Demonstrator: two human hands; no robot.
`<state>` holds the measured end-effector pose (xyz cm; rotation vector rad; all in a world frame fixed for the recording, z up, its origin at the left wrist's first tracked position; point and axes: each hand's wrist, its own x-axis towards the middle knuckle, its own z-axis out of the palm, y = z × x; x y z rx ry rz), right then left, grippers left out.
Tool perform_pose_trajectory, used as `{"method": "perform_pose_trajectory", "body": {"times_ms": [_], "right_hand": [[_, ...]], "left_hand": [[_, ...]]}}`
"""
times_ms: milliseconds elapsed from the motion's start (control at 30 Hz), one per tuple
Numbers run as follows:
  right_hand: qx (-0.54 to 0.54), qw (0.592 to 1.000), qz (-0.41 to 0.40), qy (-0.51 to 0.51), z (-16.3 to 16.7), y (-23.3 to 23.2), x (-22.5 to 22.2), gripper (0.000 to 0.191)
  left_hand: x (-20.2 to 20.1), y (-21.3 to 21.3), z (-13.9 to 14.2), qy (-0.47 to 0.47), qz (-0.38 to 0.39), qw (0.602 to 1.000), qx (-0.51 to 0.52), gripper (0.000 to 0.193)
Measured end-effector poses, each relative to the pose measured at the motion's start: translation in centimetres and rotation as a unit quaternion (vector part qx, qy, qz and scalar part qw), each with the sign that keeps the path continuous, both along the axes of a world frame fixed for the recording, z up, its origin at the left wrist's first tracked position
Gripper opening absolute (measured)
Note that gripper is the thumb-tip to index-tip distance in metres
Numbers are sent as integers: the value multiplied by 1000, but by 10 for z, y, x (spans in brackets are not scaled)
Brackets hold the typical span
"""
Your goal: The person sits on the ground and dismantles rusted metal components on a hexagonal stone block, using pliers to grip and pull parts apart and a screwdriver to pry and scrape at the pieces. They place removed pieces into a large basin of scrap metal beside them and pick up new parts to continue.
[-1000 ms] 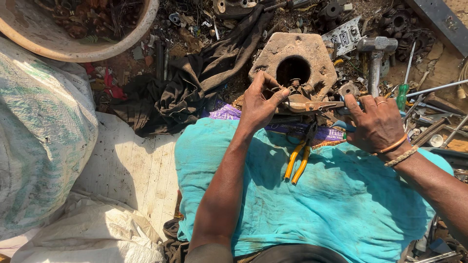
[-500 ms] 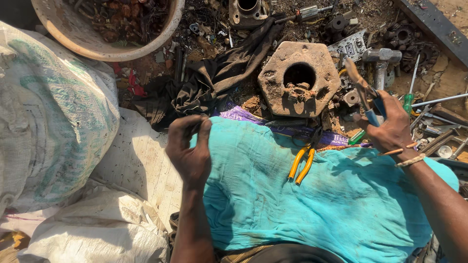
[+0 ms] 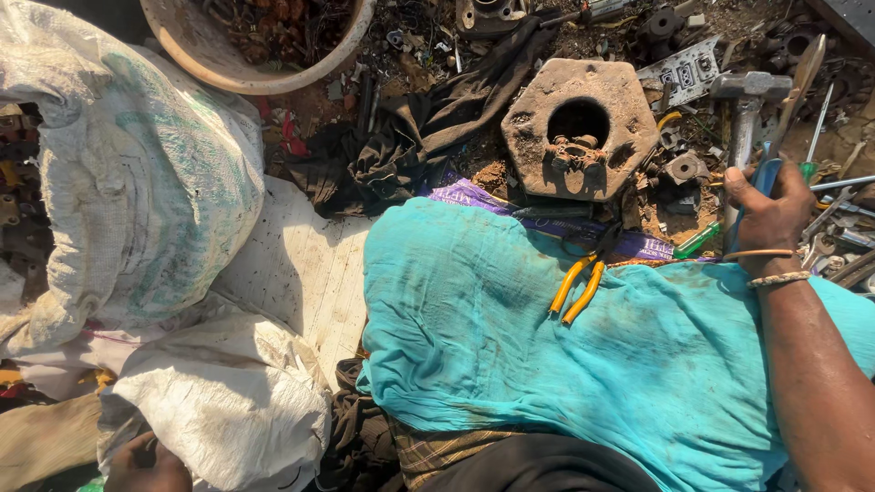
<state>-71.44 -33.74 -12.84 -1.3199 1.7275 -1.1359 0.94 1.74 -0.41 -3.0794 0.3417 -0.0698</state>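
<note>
**Right hand on a blue-handled tool, left hand low by the sacks**

From my feed, the right hand point(image 3: 770, 214) sits at the right edge of the scrap pile, fingers curled shut around a blue-handled tool point(image 3: 764, 178) whose working end I cannot make out. 2 bangles ring that wrist. Just above the hand a hammer point(image 3: 747, 91) lies with its metal head uppermost, and a green-handled screwdriver point(image 3: 814, 146) lies just beside it to the right.

The left hand point(image 3: 146, 465) is down in the bottom left corner, next to a white woven sack point(image 3: 228, 401). Only part of it shows, and I cannot tell whether it is closed or holding anything.

A teal cloth point(image 3: 510, 364) covers my lap. On its upper edge rest pliers with yellow handles point(image 3: 576, 287), jaws pointing toward a rusty hexagonal metal block point(image 3: 547, 159) with 1 round hole in its middle. The block lies on the dirt just beyond the cloth, well left of the right hand. A dark rag point(image 3: 410, 146) lies to the block's left, and a round basin of scrap point(image 3: 210, 55) stands at the top.
</note>
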Motion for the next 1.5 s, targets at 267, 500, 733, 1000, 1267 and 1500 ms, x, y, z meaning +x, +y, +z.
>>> {"method": "perform_pose_trajectory", "body": {"times_ms": [267, 500, 733, 1000, 1267, 1500], "right_hand": [[56, 978, -129, -155, 10, 5, -8, 34], [90, 949, -178, -243, 4, -13, -3, 28], [-27, 978, -207, 12, -3, -17, -29, 46], [46, 967, -249, -21, -13, -33, -37, 64], [-77, 959, -144, 233, -16, -15, -30, 77], [-94, 949, -199, 226, -21, -21, -40, 76]], "left_hand": [[-54, -53, 22, -70, 26, 996, 51, 27], [-235, -194, 53, 55, -425, 848, -311, 33], [-413, -356, -111, 186, -606, 723, -276, 89], [-416, -359, -119, 257, -625, 682, -279, 76], [-416, -362, -135, 330, -600, 655, -319, 92], [-416, -368, -112, 376, -557, 652, -351, 57]]}}
